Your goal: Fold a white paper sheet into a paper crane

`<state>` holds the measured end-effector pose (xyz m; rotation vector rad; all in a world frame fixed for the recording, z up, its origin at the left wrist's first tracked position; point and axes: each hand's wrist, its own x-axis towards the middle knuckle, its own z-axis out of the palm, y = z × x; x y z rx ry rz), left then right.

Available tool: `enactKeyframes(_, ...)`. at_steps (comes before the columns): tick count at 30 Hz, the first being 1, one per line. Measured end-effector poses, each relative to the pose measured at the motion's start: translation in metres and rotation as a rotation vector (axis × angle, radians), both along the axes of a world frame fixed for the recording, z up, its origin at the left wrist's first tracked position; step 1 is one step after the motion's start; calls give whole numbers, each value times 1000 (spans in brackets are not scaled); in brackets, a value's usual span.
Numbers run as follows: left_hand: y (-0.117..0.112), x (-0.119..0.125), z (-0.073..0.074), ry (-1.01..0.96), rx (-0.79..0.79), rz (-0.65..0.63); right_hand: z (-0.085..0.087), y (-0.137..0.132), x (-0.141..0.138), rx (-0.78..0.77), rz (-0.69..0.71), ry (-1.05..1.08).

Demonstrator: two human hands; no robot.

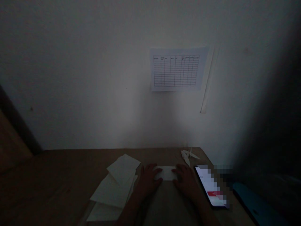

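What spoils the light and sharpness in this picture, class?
Head view: dim throughout, right side nearly black; phone screen glows brightest, partly pixelated; wall chart too soft to read; left hand and right hand are dark shapes on the paper.

Head camera looks forward, down at table (70, 175).
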<state>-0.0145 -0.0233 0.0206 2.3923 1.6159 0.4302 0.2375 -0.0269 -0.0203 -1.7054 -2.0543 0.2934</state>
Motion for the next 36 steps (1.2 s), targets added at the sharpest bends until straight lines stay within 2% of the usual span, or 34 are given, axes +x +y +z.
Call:
enactKeyframes(7, 2, -1, 4, -12, 54, 15, -4, 4, -2, 44, -72, -15)
enactKeyframes(12, 3, 1, 5, -12, -13, -38, -3, 4, -6, 111, -130, -47)
enactKeyframes(17, 1, 3, 7, -34, -11, -113, 5, 1, -11, 87, -110, -72)
enactKeyframes(22, -2, 5, 8, 14, -148, -207, 15, -1, -11, 66, -42, -22)
enactKeyframes(24, -4, 7, 8, 40, -126, -212, 16, -2, -10, 83, -57, -1)
enactKeyframes(28, -7, 12, 7, 84, 18, -185, 14, -1, -8, 95, -102, 78)
enactKeyframes(31, -8, 16, 3, 116, 89, -158, 12, 0, -5, 108, -53, 172)
enactKeyframes(36, -7, 23, -17, 104, 108, -141, 9, -1, -6, 108, 42, 267)
